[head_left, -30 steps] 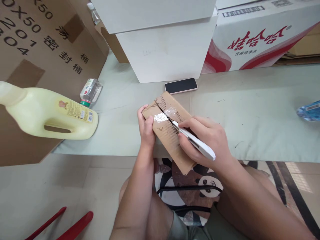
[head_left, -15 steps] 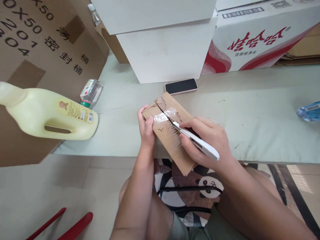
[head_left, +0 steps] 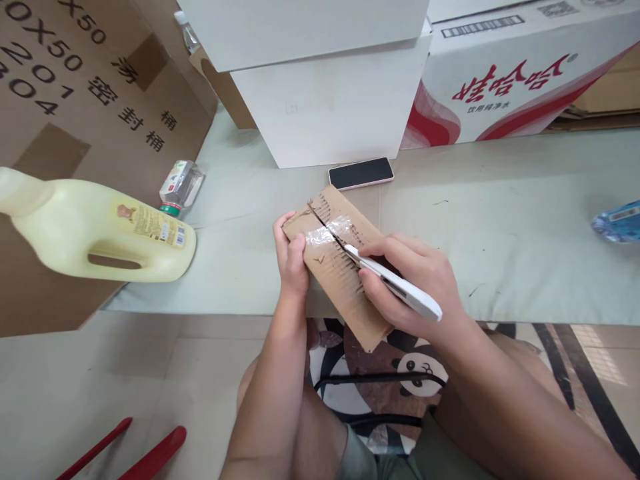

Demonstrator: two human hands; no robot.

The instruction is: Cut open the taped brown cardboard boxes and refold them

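Observation:
A small brown cardboard box [head_left: 333,273] lies slanted at the table's front edge, its near corner jutting over my lap. Clear tape [head_left: 323,235] crosses the dark slit along its top. My left hand [head_left: 293,257] grips the box's left side, thumb on top. In my right hand [head_left: 410,280] is a white utility knife [head_left: 400,285], its tip at the slit just below the tape. Whether the blade is inside the slit is hard to tell.
Beyond the box lie a phone [head_left: 361,173] and white cartons [head_left: 330,100]. At left are a yellow jug [head_left: 105,227], a clear bottle [head_left: 183,183] and a large carton [head_left: 100,133]. A blue item [head_left: 617,221] sits at the right edge of the table [head_left: 525,233].
Almost nothing differs. The view has shifted very slightly, and the knife's rear end sits a touch further right. Both hands keep their holds.

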